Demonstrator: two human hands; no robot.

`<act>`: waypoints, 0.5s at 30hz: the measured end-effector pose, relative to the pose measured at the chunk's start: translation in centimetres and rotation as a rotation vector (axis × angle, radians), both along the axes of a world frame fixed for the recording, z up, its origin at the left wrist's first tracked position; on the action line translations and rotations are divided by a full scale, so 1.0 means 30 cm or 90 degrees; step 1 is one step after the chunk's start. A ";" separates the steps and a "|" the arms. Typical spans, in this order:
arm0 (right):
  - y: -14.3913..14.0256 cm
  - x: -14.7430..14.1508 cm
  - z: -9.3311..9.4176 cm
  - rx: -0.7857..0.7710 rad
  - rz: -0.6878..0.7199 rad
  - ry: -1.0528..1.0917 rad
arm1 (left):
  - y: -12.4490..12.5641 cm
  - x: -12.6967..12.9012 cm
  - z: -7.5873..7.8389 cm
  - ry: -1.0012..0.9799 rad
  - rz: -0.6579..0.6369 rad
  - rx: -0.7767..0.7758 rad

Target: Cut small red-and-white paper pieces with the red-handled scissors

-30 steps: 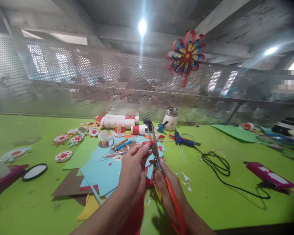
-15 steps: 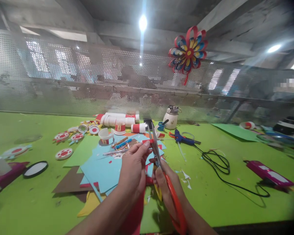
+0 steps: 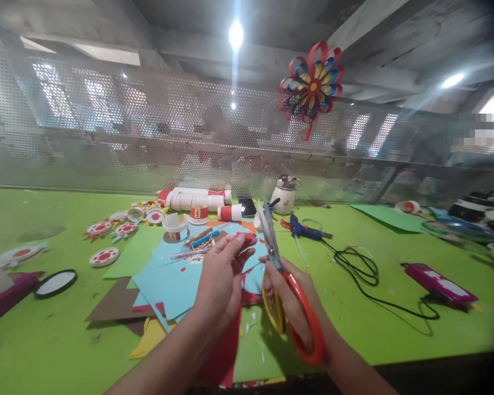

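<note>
Between the thumb and fingers of my left hand (image 3: pixel 222 269) is a small piece of red paper (image 3: pixel 249 236). My right hand (image 3: pixel 294 299) grips a pair of scissors (image 3: pixel 270 233) with orange-red and yellow handles, blades pointing up and away. The blades stand just right of the red paper, apart from it. Beneath my hands lie light blue paper sheets (image 3: pixel 168 285), with pens (image 3: pixel 201 238) and small scraps on top. Red paper (image 3: pixel 222 356) shows under my left forearm, partly hidden by it.
Paper cups (image 3: pixel 195 202) and a white jar (image 3: pixel 283 196) stand at the back. Decorated discs (image 3: pixel 104 256) lie to the left. On the right are a blue glue gun (image 3: pixel 307 229), its black cable (image 3: pixel 356 269) and a magenta power strip (image 3: pixel 438 282). A paper flower (image 3: pixel 314 86) hangs above.
The scissors have moved right and away from the red paper, with my right hand shifting rightward. My left hand still pinches the red piece and has moved slightly left.
</note>
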State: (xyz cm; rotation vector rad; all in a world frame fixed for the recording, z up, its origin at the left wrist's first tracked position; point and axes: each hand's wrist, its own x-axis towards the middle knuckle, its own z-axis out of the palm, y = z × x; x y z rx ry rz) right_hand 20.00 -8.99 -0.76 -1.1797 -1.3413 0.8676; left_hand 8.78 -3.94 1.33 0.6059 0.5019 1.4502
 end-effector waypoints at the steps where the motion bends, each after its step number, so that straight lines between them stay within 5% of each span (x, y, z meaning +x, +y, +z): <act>1: 0.008 0.014 0.018 0.008 0.015 -0.007 | -0.005 0.000 0.003 0.005 -0.011 -0.005; 9: 0.079 0.081 0.150 0.083 0.098 -0.118 | -0.055 -0.017 0.066 0.168 -0.079 0.069; 15: 0.121 0.100 0.175 0.131 0.099 -0.231 | 0.026 -0.073 0.092 0.250 -0.059 0.136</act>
